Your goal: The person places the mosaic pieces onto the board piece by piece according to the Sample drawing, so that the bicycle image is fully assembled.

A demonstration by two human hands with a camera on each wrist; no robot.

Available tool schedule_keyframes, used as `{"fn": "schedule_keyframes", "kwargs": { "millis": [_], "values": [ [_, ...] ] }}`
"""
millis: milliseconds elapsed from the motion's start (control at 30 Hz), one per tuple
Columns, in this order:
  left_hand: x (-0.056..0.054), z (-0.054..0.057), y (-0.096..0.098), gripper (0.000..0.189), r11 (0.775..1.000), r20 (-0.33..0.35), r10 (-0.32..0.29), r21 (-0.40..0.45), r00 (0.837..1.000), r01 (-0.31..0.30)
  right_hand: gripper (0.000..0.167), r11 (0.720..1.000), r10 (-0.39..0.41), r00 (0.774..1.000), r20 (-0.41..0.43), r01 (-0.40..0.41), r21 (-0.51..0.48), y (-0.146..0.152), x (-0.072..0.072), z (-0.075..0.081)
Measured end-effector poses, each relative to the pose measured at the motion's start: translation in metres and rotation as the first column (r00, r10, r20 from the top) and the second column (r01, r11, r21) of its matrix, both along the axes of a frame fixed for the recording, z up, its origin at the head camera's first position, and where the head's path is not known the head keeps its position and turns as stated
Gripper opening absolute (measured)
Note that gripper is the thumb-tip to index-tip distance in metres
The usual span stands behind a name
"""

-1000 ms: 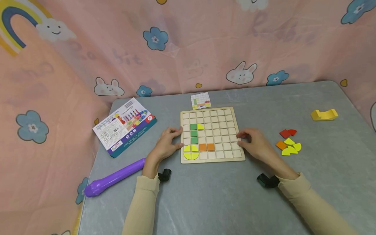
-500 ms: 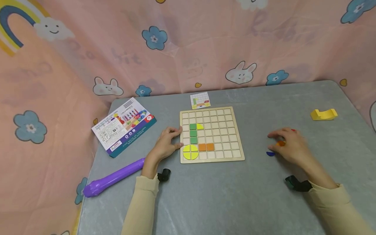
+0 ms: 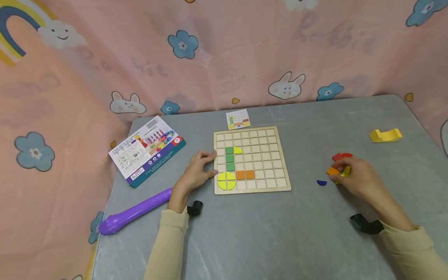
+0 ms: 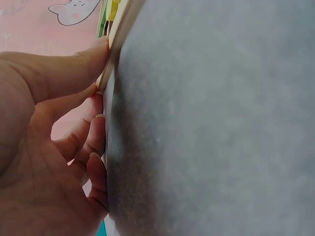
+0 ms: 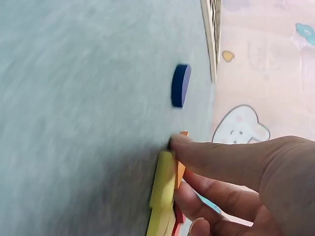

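In the head view my left hand (image 3: 194,171) touches the left edge of a wooden grid board (image 3: 266,158), thumb and index finger apart along it. On the board lie three green squares (image 3: 229,158), two orange squares (image 3: 245,175), a yellow quarter piece (image 3: 238,150) and a yellow circle of quarter pieces (image 3: 226,181). My right hand (image 3: 360,177) is over the loose pieces, thumb and index finger pinching an orange square tile (image 3: 332,171). Yellow pieces (image 5: 163,182) lie under the fingers, red pieces (image 3: 342,156) just behind. A blue half-round piece (image 5: 181,86) lies apart.
A pattern card (image 3: 238,119) lies behind the board. To the left are a printed box (image 3: 147,151) and a long purple tube (image 3: 136,212). A yellow curved block (image 3: 385,135) stands at the far right of the grey table (image 3: 266,233).
My right hand has left the board's right edge and moved right to the loose pieces. The blue half-round piece now shows beside them. My left hand stays at the board's edge.
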State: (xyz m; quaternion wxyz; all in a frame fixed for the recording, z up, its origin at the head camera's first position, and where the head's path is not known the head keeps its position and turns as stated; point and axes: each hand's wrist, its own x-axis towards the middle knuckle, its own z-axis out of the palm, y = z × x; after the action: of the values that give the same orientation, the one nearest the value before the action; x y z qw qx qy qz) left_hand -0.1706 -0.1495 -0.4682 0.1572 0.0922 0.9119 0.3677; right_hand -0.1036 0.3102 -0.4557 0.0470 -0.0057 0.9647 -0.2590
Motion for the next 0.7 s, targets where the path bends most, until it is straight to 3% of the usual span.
{"fn": "schedule_keyframes", "kwargs": {
  "millis": [300, 433, 700],
  "values": [
    [0.001, 0.001, 0.000, 0.068, 1.000, 0.006, 0.002, 0.004, 1.000, -0.002, 0.032, 0.994, 0.080, 0.995, -0.060, -0.085, -0.076, -0.041, -0.012, 0.002],
    [0.001, 0.002, 0.000, 0.067, 1.000, 0.005, 0.004, 0.003, 1.000, -0.004, 0.029, 0.980, 0.145, 0.982, -0.121, -0.159, -0.118, -0.067, -0.016, 0.004],
    [0.000, 0.002, 0.000, 0.067, 1.000, 0.006, 0.004, 0.001, 1.000, -0.004, 0.029, 0.956, 0.251, 0.964, -0.086, -0.260, -0.135, -0.113, -0.022, 0.009]
  ]
}}
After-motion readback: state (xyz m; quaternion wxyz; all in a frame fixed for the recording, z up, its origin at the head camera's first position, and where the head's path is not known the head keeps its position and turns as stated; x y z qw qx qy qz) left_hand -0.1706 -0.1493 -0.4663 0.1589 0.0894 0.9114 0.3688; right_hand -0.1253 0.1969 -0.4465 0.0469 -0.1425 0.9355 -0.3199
